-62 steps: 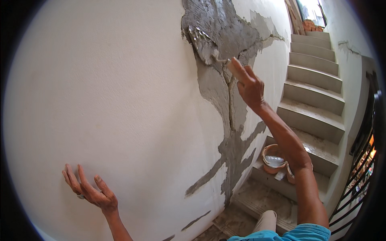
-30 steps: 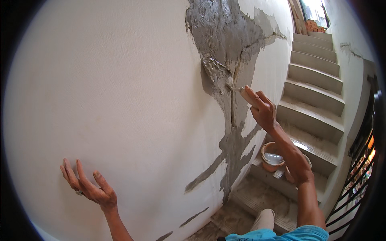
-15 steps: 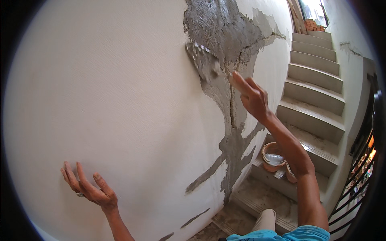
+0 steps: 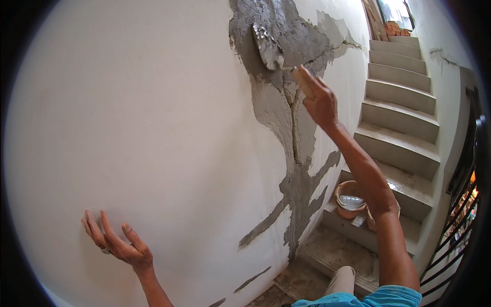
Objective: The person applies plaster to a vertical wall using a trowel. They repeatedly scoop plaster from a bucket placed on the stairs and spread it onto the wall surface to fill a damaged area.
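My right hand (image 4: 319, 99) is wrapped round the handle of a trowel (image 4: 268, 49). The trowel's mortar-smeared metal blade lies at the wet grey mortar (image 4: 307, 41) on the upper part of the wall. Below the blade, an open crack (image 4: 294, 133) runs down through the grey patch, which branches lower on the wall. At the lower left my left hand (image 4: 120, 244) has its fingers spread, near or against the white wall (image 4: 153, 128); it holds nothing and wears a ring.
Concrete stairs (image 4: 399, 112) climb at the right. On a lower step stands a bucket (image 4: 350, 200) with a clear plastic thing inside, and a second container is partly behind my right forearm. A black railing (image 4: 452, 230) runs along the right edge. Bricks (image 4: 396, 29) sit at the top.
My right hand has carried the trowel upward, from the left edge of the grey patch onto the wet mortar. My left hand keeps its pose at the wall.
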Demonstrator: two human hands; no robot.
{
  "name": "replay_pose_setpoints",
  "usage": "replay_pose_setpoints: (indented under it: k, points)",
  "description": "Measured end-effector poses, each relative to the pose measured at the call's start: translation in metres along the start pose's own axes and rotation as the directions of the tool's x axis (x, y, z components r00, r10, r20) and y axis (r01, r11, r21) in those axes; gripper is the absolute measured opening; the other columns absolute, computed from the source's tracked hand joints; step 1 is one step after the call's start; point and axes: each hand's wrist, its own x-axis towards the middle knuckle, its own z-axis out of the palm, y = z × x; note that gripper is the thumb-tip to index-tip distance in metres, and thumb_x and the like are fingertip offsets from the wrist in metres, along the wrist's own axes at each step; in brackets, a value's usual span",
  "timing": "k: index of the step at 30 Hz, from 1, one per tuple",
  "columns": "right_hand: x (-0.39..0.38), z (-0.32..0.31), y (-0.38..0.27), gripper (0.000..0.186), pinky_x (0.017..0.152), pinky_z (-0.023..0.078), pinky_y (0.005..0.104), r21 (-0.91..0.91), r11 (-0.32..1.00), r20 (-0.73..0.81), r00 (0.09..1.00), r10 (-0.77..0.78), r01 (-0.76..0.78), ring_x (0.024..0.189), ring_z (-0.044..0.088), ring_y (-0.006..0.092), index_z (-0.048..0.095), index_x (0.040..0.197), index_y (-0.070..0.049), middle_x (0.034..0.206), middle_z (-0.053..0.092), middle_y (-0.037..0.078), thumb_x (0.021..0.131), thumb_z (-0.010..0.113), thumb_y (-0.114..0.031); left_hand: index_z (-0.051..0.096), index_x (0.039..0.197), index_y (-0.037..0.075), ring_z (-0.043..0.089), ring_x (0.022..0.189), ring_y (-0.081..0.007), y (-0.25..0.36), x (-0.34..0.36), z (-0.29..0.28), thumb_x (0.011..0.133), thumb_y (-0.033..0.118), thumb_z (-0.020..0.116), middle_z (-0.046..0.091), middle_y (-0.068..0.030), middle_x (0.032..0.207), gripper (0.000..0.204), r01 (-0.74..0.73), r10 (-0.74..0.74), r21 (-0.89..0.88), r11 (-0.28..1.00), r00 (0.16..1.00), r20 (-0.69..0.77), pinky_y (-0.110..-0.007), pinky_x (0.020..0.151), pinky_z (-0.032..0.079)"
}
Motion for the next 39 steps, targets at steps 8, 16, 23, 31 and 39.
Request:
replay_pose_setpoints:
  k: [8, 16, 23, 31, 39]
  points:
    - [-0.094, -0.037, -0.009, 0.083, 0.081, 0.059, 0.0428, 0.04, 0.999, 0.227, 0.974, -0.023, 0.014, 0.092, 0.071, 0.0368, 0.058, 0.148, -0.023, 0.104, 0.07, 0.012, 0.072, 0.059, 0.01, 0.048, 0.147, -0.001, 0.026, 0.153, -0.041, 0.0, 0.0, -0.002, 0.107, 0.024, 0.046, 0.037, -0.0206, 0.16, 0.047, -0.003, 0.003, 0.018, 1.0, 1.0, 0.007, -0.057, 0.123, 0.022]
    - [0.032, -0.016, 0.025, 0.087, 0.098, 0.053, 0.0407, 0.077, 0.979, -0.051, 0.98, 0.194, -0.189, 0.117, 0.067, 0.0358, 0.054, 0.151, -0.023, 0.133, 0.068, 0.015, 0.07, 0.065, 0.005, 0.048, 0.146, -0.002, 0.026, 0.153, -0.0421, 0.003, 0.002, -0.002, 0.108, 0.023, 0.045, 0.037, -0.021, 0.161, 0.046, 0.007, -0.007, -0.002, 1.0, 1.0, 0.002, -0.057, 0.122, 0.023]
    - [0.083, 0.004, 0.035, 0.076, 0.094, 0.054, 0.0431, -0.019, 0.985, -0.058, 0.984, 0.171, -0.172, 0.111, 0.069, 0.0362, 0.055, 0.15, -0.024, 0.127, 0.07, 0.016, 0.078, 0.06, 0.0, 0.047, 0.147, -0.001, 0.026, 0.153, -0.0424, 0.002, -0.001, -0.002, 0.108, 0.024, 0.044, 0.036, -0.0209, 0.161, 0.046, 0.005, -0.005, 0.013, 1.0, 1.0, 0.017, -0.057, 0.123, 0.022]
    - [0.046, 0.001, 0.004, 0.075, 0.089, 0.055, 0.0454, 0.03, 0.999, 0.013, 0.999, 0.029, -0.03, 0.107, 0.069, 0.0369, 0.057, 0.149, -0.025, 0.119, 0.07, 0.016, 0.079, 0.057, 0.002, 0.047, 0.148, -0.001, 0.026, 0.153, -0.0422, -0.003, -0.004, -0.006, 0.108, 0.025, 0.042, 0.035, -0.021, 0.161, 0.047, 0.001, -0.003, 0.06, 0.998, 0.999, 0.038, -0.058, 0.123, 0.022]
    - [0.123, 0.006, 0.04, 0.08, 0.093, 0.054, 0.0424, -0.087, 0.99, -0.115, 0.989, 0.098, -0.108, 0.108, 0.071, 0.0356, 0.056, 0.15, -0.022, 0.125, 0.071, 0.019, 0.073, 0.066, -0.002, 0.047, 0.148, 0.0, 0.024, 0.153, -0.0418, 0.0, -0.003, -0.001, 0.108, 0.026, 0.043, 0.035, -0.021, 0.162, 0.048, 0.029, -0.03, 0.032, 0.999, 0.999, 0.034, -0.058, 0.124, 0.022]
